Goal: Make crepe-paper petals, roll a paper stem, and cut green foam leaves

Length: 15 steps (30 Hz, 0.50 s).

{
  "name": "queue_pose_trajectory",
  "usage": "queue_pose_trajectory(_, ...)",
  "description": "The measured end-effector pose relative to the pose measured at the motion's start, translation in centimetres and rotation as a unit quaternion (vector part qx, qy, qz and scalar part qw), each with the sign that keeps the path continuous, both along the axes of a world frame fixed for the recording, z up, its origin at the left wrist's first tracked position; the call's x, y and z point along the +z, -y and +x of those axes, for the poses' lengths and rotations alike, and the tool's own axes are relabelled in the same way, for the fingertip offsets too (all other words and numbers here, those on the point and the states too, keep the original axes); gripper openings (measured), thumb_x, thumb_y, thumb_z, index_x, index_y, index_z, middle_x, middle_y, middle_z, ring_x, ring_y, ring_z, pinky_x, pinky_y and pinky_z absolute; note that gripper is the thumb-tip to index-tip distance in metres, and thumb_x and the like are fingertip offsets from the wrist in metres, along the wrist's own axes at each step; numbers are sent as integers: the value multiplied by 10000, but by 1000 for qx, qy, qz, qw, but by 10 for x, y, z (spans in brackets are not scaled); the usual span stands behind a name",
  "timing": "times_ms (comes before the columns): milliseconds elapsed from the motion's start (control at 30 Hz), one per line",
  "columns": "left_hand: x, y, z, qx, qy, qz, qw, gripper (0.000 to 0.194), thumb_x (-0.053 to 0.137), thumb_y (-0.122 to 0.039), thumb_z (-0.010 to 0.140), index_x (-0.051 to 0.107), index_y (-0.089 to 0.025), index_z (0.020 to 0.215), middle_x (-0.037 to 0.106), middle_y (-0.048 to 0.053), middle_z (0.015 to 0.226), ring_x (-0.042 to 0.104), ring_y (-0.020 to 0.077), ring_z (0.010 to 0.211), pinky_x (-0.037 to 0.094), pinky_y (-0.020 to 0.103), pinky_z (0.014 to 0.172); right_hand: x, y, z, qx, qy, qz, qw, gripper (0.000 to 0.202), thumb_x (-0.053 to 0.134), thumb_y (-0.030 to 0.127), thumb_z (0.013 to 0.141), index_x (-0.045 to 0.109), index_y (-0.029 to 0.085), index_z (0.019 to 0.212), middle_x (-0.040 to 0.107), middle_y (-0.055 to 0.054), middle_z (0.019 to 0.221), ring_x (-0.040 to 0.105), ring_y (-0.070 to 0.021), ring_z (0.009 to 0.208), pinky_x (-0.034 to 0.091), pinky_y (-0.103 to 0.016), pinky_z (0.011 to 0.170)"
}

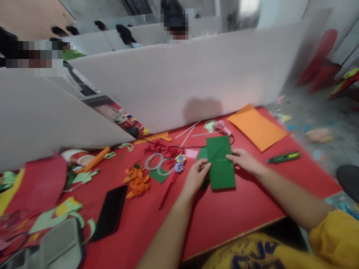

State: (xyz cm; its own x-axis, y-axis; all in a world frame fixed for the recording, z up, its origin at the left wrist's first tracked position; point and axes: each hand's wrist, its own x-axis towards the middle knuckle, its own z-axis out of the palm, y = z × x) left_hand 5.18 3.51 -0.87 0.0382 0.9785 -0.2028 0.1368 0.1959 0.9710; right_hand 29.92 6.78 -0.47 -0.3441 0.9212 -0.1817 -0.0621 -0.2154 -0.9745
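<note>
We are holding green paper (221,173) in our fingers (204,167). Left of them, we are spotting orange flowers (137,181) and a purple flower (179,167) on a red stem (167,192). Right of them, we are seeing an orange sheet (256,129) and a green cutter (283,157) with yellow on it. Under them, a red table (215,220) is showing. Nearer than our fingers, we are wearing a yellow shirt (300,259) with dark blue letters (245,262).
</note>
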Motion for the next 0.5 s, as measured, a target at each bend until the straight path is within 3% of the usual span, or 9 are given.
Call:
queue_pose_trajectory(200,0,2,0,-40,-6,14,999,416,727,-609,856,623,-207,867,550,-36,714,557,121,629,470,230,578,3,-1,2,-22,-3,-41,999,411,869,546,793,745,167,892,659,2,642,535,-104,511,352,-212,451)
queue_pose_trajectory(300,-4,1,0,-19,0,42,999,434,759,-555,841,624,-230,1095,603,-29,820,594,128,692,490,225,609,1,-2,2,-26,-5,-36,999,414,880,540,780,750,166,900,650,10,637,507,-96,494,340,-215,445)
queue_pose_trajectory(400,-7,1,2,-12,30,77,996,599,783,-489,837,521,-270,1329,604,-27,927,594,108,690,509,226,643,-1,-1,-1,-25,-6,-20,999,411,868,536,809,764,170,967,660,6,644,507,-105,493,360,-232,446)
queue_pose_trajectory(500,-9,3,4,-6,20,112,993,586,791,-438,844,508,-266,1327,611,0,996,606,102,705,519,233,676,1,2,-3,-16,-12,-10,1000,428,846,541,836,770,180,1054,704,-11,704,579,-133,546,434,-249,482)
